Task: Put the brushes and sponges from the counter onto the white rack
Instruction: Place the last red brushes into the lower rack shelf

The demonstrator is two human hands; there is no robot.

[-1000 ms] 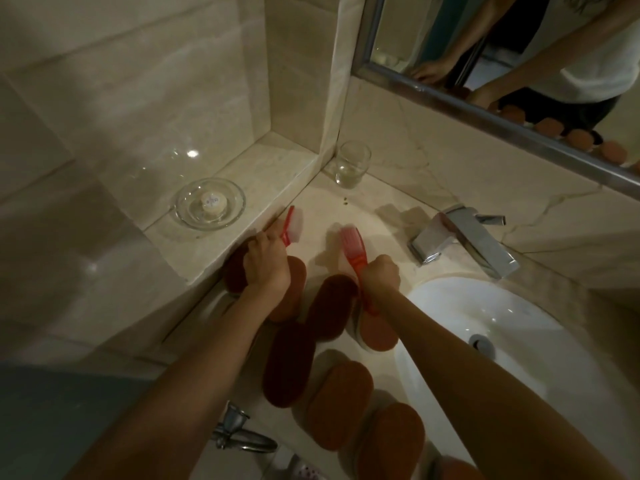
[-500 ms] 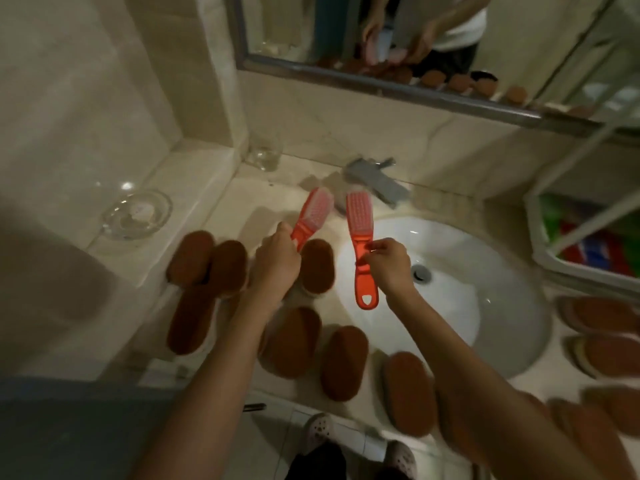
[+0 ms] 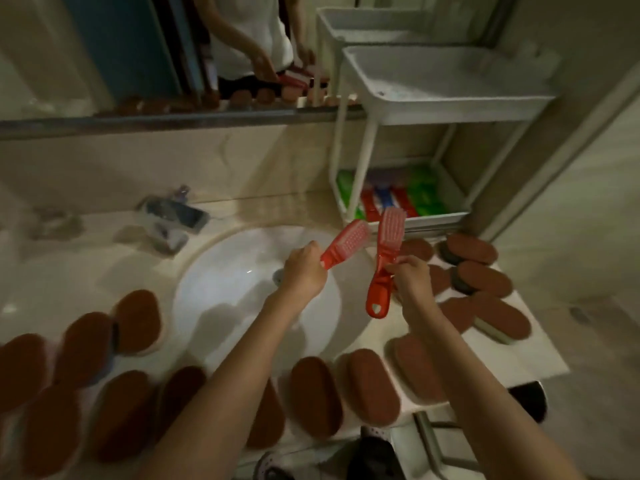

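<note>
Single head view, worn high above sink (image 3: pixel 242 292), facing forward and down. Close range: both forearms reach in from bottom edge. White rack (image 3: pixel 446 98) right of sink, mirror (image 3: pixel 138 57) behind it.

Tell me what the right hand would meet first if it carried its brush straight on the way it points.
Probably the front rim of the white rack's bottom tray: the right hand aims its red brush up-forward there, with nothing visibly between. Depth is unclear.

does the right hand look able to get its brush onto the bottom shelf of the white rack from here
Probably yes. The right hand holds its red brush just before the white rack, whose bottom shelf has an open front; nothing stands between.
</note>
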